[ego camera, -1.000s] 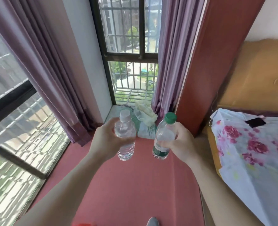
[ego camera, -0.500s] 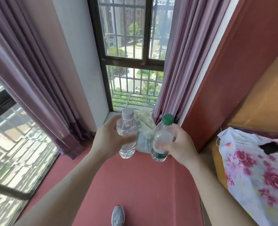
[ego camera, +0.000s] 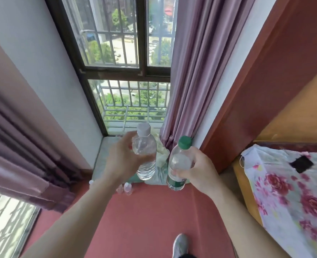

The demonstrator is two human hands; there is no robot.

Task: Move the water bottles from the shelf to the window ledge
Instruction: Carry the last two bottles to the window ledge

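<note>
My left hand (ego camera: 123,161) grips a clear water bottle with a white cap (ego camera: 144,155), held upright in the air. My right hand (ego camera: 200,171) grips a second clear bottle with a green cap and green label (ego camera: 179,164), also upright. Both bottles hang above the near end of the pale stone window ledge (ego camera: 100,161), which runs to the barred window. Two small bottles with white caps (ego camera: 125,188) stand on the red floor at the ledge's front edge.
Crumpled pale cloth (ego camera: 161,155) lies on the ledge behind the bottles. Mauve curtains (ego camera: 189,71) hang at right and at left (ego camera: 14,146). A bed with a floral sheet (ego camera: 287,192) is at right. My grey shoe (ego camera: 180,245) is on the red floor.
I have stepped closer to the window. Both hands carried the bottles forward over the ledge's near end, and the small bottles on the floor have come into view.
</note>
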